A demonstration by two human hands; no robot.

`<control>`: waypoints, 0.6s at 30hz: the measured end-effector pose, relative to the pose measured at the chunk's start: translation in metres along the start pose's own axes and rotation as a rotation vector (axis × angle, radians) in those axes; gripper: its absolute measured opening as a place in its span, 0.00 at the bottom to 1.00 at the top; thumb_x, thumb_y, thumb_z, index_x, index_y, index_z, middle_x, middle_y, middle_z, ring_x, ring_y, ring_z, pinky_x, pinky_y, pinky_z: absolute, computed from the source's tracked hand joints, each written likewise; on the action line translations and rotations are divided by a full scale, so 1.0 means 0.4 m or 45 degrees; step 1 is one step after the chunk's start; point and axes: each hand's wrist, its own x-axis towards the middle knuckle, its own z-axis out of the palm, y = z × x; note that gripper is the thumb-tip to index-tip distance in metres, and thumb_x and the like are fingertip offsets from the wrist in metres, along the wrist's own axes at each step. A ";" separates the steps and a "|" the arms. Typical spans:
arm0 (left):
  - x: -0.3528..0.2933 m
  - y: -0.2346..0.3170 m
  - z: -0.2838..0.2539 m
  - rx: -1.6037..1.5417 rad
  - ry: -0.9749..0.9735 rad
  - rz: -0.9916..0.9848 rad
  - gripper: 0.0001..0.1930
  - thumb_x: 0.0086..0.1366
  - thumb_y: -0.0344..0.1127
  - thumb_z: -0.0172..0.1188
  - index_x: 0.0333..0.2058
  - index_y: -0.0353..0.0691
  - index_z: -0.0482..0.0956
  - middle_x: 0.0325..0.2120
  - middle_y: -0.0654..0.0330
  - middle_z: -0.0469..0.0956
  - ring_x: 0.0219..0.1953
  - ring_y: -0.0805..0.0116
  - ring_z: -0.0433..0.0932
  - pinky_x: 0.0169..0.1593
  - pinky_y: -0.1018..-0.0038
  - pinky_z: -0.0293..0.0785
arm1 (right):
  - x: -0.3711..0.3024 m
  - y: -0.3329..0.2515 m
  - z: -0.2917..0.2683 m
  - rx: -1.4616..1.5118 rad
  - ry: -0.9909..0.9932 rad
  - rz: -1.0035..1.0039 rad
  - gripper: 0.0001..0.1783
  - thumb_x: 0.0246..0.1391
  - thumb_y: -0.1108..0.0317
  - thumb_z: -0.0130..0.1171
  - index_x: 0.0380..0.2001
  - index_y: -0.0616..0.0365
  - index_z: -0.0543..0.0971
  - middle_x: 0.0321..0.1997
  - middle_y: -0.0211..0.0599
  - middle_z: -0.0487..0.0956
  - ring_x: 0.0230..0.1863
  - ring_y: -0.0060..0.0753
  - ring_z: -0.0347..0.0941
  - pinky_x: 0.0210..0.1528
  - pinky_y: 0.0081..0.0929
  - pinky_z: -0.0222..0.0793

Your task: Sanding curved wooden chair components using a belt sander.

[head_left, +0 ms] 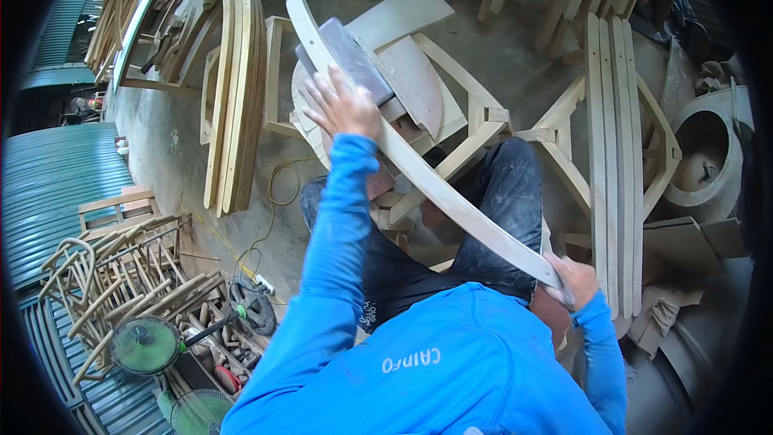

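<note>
A long, curved wooden slat (451, 185) with small holes runs diagonally from far left down to my right side. My left hand (346, 105) lies on its far part with the fingers spread, pressing flat rather than wrapped round it. The near end is gripped in my right hand (573, 280), close to my right thigh. Under the far part of the slat is a flat grey block (356, 60), on a low stand with a round wooden board (415, 80). Part of the block is hidden by the slat and my left hand.
Curved slats (235, 101) are stacked at left; similar slats (616, 161) lean on a wooden frame at right. A yellow cord (274, 189) crosses the floor near a green fan (145, 345). A pile of wooden parts (121, 282) stands at left, a round grey drum-like housing (704, 149) at right.
</note>
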 end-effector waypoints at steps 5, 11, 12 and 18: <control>0.315 -0.113 0.020 0.065 -0.014 -0.002 0.38 0.68 0.49 0.48 0.75 0.44 0.54 0.75 0.45 0.51 0.79 0.46 0.39 0.75 0.34 0.31 | 0.234 -0.116 -0.021 -0.056 0.074 -0.080 0.43 0.46 0.58 0.73 0.67 0.49 0.70 0.33 0.40 0.76 0.32 0.45 0.78 0.34 0.40 0.75; 0.333 -0.098 0.012 0.125 -0.032 0.010 0.35 0.72 0.50 0.46 0.75 0.47 0.56 0.76 0.49 0.52 0.79 0.45 0.41 0.75 0.34 0.32 | 0.168 -0.090 0.049 0.083 0.110 -0.079 0.42 0.52 0.52 0.71 0.70 0.43 0.69 0.31 0.41 0.77 0.30 0.47 0.78 0.33 0.42 0.75; 0.285 -0.093 0.027 0.126 0.012 0.029 0.37 0.71 0.51 0.46 0.75 0.45 0.56 0.76 0.49 0.52 0.79 0.46 0.42 0.74 0.32 0.32 | 0.134 -0.074 0.061 0.089 0.111 -0.084 0.42 0.52 0.52 0.71 0.70 0.43 0.69 0.31 0.41 0.77 0.30 0.47 0.78 0.33 0.42 0.75; -0.164 0.076 -0.026 0.075 -0.066 -0.011 0.43 0.62 0.45 0.56 0.74 0.37 0.53 0.74 0.37 0.48 0.79 0.40 0.38 0.74 0.32 0.29 | 0.080 -0.091 0.072 0.169 0.125 0.007 0.40 0.49 0.54 0.72 0.67 0.44 0.74 0.29 0.41 0.77 0.28 0.45 0.78 0.30 0.39 0.75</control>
